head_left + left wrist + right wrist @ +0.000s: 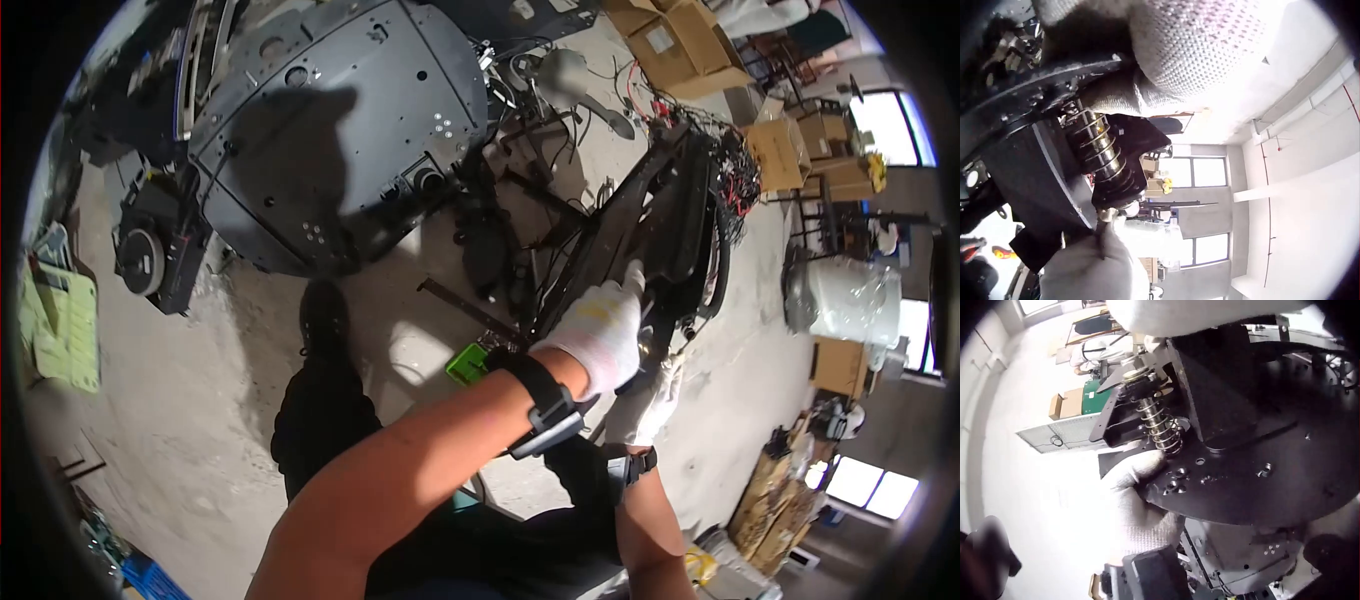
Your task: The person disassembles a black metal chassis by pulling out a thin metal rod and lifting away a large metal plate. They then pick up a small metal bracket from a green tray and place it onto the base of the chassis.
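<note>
The black metal frame (625,225) lies on the floor at the person's right. The left hand (600,335), in a white knit glove, grips its curved black plate (1241,487) at the edge, thumb beside the coil spring (1159,428). In the left wrist view, the spring (1105,150) stands between the two hands, with the left hand (1197,50) above. The right hand (650,400), also gloved, is at the spring's other end; its fingertips pinch a small bolt (1109,215). Most right-hand fingers are hidden in the right wrist view, where the glove (1197,314) spans the top.
A large grey panel (330,130) lies at upper left, with a black wheeled part (142,262) beside it. A green object (466,364) is near the left forearm. Tangled wires (735,180), cardboard boxes (680,45) and a plastic-wrapped item (845,300) lie beyond the frame.
</note>
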Tool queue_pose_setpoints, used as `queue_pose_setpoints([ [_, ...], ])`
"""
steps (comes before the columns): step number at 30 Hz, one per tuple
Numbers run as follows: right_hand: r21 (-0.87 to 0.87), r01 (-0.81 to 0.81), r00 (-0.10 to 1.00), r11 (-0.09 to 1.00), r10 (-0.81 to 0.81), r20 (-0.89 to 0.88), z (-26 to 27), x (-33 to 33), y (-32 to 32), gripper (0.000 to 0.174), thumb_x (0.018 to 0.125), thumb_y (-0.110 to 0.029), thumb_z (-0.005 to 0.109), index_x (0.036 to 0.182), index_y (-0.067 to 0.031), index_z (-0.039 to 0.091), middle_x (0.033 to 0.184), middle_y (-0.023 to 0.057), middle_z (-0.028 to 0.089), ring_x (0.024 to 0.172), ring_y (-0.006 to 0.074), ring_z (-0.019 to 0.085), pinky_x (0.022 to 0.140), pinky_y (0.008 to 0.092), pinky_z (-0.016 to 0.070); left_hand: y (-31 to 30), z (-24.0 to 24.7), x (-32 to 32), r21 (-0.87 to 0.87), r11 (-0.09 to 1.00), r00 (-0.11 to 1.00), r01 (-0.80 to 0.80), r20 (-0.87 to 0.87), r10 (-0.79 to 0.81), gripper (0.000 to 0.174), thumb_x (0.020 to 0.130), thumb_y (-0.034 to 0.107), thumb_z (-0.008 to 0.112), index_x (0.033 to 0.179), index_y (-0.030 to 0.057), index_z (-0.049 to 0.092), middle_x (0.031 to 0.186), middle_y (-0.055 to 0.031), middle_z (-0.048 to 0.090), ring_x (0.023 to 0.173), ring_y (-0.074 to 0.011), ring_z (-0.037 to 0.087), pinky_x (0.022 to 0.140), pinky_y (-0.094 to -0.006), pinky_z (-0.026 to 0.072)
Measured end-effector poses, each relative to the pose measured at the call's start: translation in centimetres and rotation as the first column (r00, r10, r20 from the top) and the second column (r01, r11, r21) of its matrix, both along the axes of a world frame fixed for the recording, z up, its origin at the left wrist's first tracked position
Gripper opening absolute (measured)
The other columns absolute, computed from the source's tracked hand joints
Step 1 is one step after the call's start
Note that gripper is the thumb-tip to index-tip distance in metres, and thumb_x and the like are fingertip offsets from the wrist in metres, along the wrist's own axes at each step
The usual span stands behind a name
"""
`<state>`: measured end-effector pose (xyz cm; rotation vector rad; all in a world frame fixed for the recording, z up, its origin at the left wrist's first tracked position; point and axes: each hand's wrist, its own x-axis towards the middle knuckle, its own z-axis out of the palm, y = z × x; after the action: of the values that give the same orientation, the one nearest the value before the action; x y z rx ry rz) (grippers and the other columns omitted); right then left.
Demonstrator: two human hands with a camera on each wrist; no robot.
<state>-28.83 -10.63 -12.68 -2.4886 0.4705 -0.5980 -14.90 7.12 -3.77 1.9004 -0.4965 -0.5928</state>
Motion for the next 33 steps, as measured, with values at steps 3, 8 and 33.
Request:
queue_pose_setpoints([
  [3,-0.089,0.179,0.965,0.980,-0.193,-0.180,4.3,2.3,3.4,0.035,0.099,-0.025,0.040,0.120,0.0002,0.052,0.111,0.0122,0.060,0.097,0.0205,0.057,0.086,0.0343,0.0456,0.0,0.4,0.3,-0.006,1.000,1.000,0.023,0.002,-0.023,0.067,0.077,0.004,0.055,0.138,-0.0073,0.030,0.109,-0.0260,0.056,0.104,-0.0373,0.056,0.090,-0.0417,0.0459],
  [8,0.860,0.076,0.946,0.505,-0.309,0.098,3.2,2.7,1.8,0.038,0.099,-0.028,0.039,0.123,-0.0010,0.049,0.114,0.0137,0.058,0.100,0.0232,0.057,0.087,0.0351,0.0468,-0.7,0.7,0.5,-0.036,0.999,0.999,0.034,-0.018,-0.035,0.072,0.077,0.011,0.058,0.139,-0.0083,0.026,0.110,-0.0254,0.055,0.104,-0.0372,0.055,0.090,-0.0409,0.0452],
  [33,0.924,0.083,0.964,0.372,-0.265,0.020,3.1,2.5,-1.3,0.041,0.101,-0.031,0.038,0.129,-0.0017,0.044,0.120,0.0125,0.054,0.104,0.0227,0.055,0.089,0.0363,0.0472,-3.2,0.9,1.3,-0.196,0.978,0.990,-0.077,-0.128,0.052,0.079,0.076,0.019,0.059,0.141,-0.0091,0.023,0.116,-0.0249,0.052,0.109,-0.0357,0.052,0.097,-0.0412,0.0379],
])
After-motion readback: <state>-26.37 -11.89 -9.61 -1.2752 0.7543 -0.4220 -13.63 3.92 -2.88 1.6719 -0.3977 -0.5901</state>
